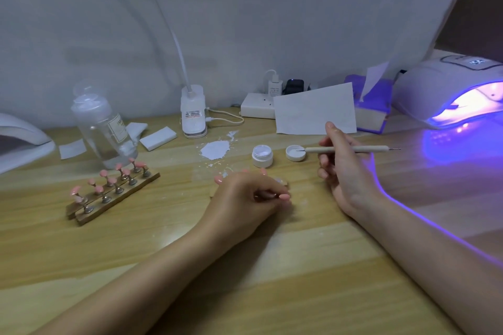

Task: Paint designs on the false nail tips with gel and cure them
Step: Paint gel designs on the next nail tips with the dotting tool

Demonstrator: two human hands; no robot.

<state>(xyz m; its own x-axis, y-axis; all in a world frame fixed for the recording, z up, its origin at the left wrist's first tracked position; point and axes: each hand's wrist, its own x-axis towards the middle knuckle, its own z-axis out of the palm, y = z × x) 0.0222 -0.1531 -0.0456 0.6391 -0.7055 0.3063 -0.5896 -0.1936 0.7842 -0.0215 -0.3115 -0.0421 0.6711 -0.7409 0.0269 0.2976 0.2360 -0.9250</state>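
My right hand [341, 168] grips a wooden dotting tool [351, 149] held level, its metal tip dipped in the white gel on an upturned jar lid [295, 153]. Left of the lid stands the open white gel jar [262, 155]. My left hand [245, 198] rests on the table with fingers curled round a small stand bearing a pink nail tip [284, 196]; other pink tips show just past its knuckles. At the left, a wooden holder [114, 197] carries several pink nail tips on metal stands. The curing lamp [449, 92] glows violet at the far right.
A clear liquid bottle [104, 128] stands behind the holder, with white pads [158, 138] beside it. A desk lamp base [193, 114], a power strip [258, 109], a white paper sheet [315, 111] and a purple tissue box [373, 106] line the back. White smears [216, 150] mark the table. Another lamp [21, 139] sits far left.
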